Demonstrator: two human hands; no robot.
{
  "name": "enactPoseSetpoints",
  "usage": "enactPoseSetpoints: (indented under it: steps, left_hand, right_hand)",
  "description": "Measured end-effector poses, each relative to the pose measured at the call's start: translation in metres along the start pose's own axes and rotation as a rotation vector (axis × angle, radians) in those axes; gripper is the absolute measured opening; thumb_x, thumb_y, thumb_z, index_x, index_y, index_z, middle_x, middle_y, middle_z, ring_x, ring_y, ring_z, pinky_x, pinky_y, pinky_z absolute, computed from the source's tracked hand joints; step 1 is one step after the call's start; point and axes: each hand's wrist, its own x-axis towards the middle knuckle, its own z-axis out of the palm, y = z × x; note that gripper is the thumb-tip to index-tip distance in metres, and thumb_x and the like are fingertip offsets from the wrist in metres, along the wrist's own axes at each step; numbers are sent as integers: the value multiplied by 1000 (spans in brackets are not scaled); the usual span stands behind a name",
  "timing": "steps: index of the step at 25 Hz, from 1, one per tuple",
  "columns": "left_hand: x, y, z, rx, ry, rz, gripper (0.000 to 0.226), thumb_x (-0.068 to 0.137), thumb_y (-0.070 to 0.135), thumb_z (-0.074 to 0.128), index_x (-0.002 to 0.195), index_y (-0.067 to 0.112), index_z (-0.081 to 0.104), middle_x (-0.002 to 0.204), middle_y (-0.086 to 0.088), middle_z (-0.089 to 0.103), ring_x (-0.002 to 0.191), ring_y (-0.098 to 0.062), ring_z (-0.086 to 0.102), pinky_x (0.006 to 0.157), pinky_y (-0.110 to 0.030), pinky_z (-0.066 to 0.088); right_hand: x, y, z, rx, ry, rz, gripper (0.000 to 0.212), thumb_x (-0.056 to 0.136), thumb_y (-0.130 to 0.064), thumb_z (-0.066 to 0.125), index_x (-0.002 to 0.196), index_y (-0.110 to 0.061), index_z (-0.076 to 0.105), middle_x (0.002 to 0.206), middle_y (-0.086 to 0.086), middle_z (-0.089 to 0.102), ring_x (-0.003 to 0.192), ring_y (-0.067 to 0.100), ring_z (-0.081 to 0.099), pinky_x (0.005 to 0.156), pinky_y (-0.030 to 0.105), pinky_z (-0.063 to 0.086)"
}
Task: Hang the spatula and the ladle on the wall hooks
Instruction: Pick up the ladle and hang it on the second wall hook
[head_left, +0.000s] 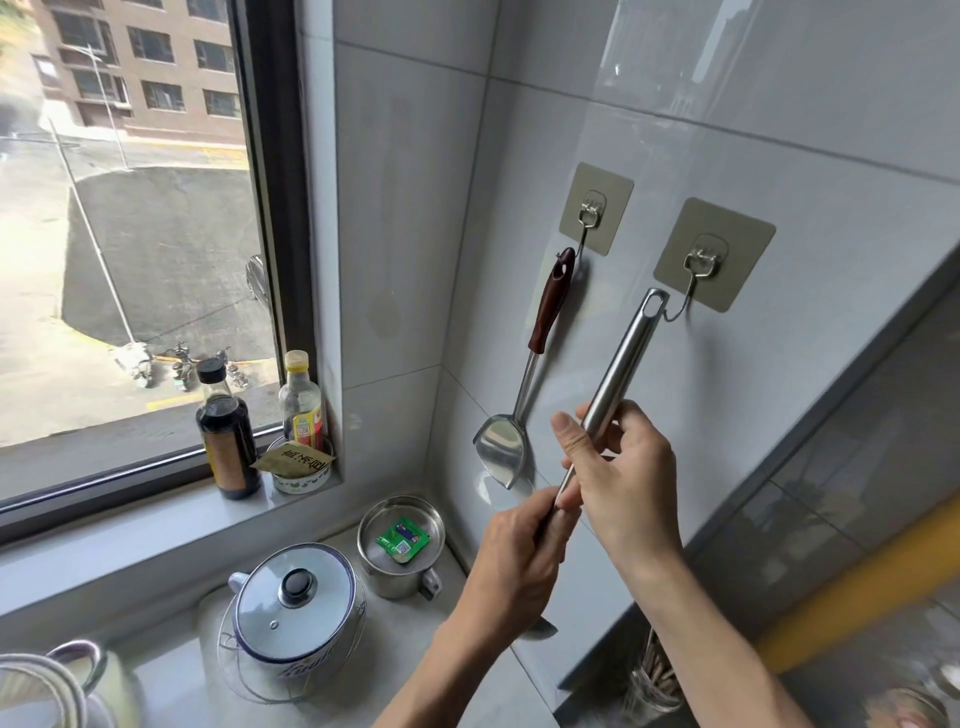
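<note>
Right hand (618, 467) clamped on the ladle (621, 364) handle mid-shaft, left hand (519, 561) gripping the thin stem lower down; bowl hidden behind the hands. Spatula (524, 374) already hangs from the left hook (589, 218), so half done; the ladle's eyelet sits right at the right hook (698, 270) tip, can't tell if threaded. Ladle is plain brushed steel, tilted; spatula has a dark wooden grip.

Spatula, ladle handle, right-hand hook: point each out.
spatula (503, 451), head view, on its steel blade.
ladle handle (626, 353), head view, mid steel shaft.
right-hand hook (702, 260), head view, on its metal clip.
</note>
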Motion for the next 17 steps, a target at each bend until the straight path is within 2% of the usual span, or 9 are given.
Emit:
enactPoseSetpoints:
  steps: [2, 5, 8, 12, 15, 17]
  left_hand:
    - [1, 1, 0, -10, 4, 6, 36, 103, 42, 44, 83, 14, 55, 56, 7, 45, 49, -7, 39, 50, -21, 34]
    - [2, 0, 3, -18, -8, 8, 40, 103, 45, 44, 83, 12, 56, 56, 5, 46, 49, -8, 39, 50, -22, 34]
    - [3, -5, 5, 3, -58, -14, 39, 103, 41, 45, 83, 9, 55, 58, -3, 51, 50, -14, 43, 51, -26, 36]
    - [7, -12, 10, 54, -98, -49, 34, 102, 41, 46, 82, 15, 55, 60, 1, 59, 49, -13, 50, 50, -25, 40]
    - [11, -20, 13, 111, -162, -89, 13, 99, 32, 51, 99, 25, 63, 74, 5, 68, 65, -14, 68, 57, -32, 56]
    - [11, -29, 16, 163, -151, -95, 15, 95, 26, 57, 108, 29, 64, 82, 9, 70, 77, -10, 68, 69, -32, 58]
  right_hand:
    - [-1, 0, 0, -11, 16, -24, 24, 81, -46, 72, 82, -27, 59, 60, -5, 66, 55, 14, 68, 61, 43, 58]
    - [0, 3, -1, -36, 37, -37, 25, 80, -49, 72, 83, -28, 59, 61, -5, 67, 61, 12, 69, 62, 38, 59]
    - [2, 11, -2, -55, 34, 7, 25, 80, -47, 73, 83, -25, 60, 62, -3, 68, 60, 13, 69, 62, 42, 59]
    - [2, 19, -2, -89, 34, 40, 27, 79, -45, 74, 81, -23, 58, 55, -1, 66, 49, 15, 66, 60, 45, 58]
    - [4, 24, -5, -103, 29, 56, 30, 80, -45, 72, 78, -20, 56, 50, 2, 62, 41, 19, 64, 53, 48, 57]
    - [6, 27, -7, -133, 29, 57, 31, 82, -41, 71, 75, -16, 55, 49, 2, 61, 41, 17, 64, 51, 48, 57]
